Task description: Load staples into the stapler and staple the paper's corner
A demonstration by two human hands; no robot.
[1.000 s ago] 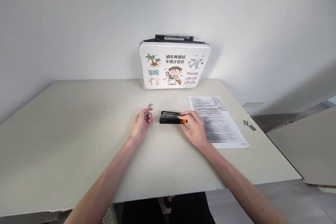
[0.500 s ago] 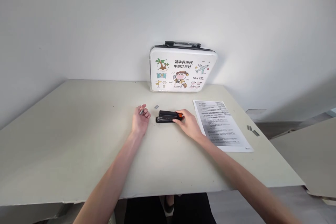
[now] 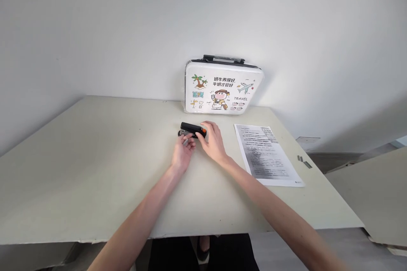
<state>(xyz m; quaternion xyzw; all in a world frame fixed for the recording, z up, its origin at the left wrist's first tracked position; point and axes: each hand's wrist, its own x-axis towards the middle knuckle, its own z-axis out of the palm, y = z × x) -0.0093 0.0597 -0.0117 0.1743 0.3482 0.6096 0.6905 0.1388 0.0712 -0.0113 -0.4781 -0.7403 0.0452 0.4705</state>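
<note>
A black stapler (image 3: 191, 127) with an orange button stands on the table, its top arm lying at a slight angle over the base. My right hand (image 3: 215, 142) grips its right end between thumb and fingers. Just in front of the stapler's left part is my left hand (image 3: 183, 155), palm up with curled fingers. Between those fingers sits a small grey staple strip (image 3: 185, 141). The left fingertips overlap the stapler's lower edge in view; whether they touch it I cannot tell.
A printed sheet of paper (image 3: 267, 156) lies to the right of my right hand. Several short staple strips (image 3: 307, 164) rest near the table's right edge. Against the wall at the back leans a white cartoon-printed case (image 3: 224, 89) with a black handle.
The stapler has shifted left and slightly away from me, with my right hand on it. My left hand has come right, up to the stapler. A loose staple strip behind it is now out of sight.
</note>
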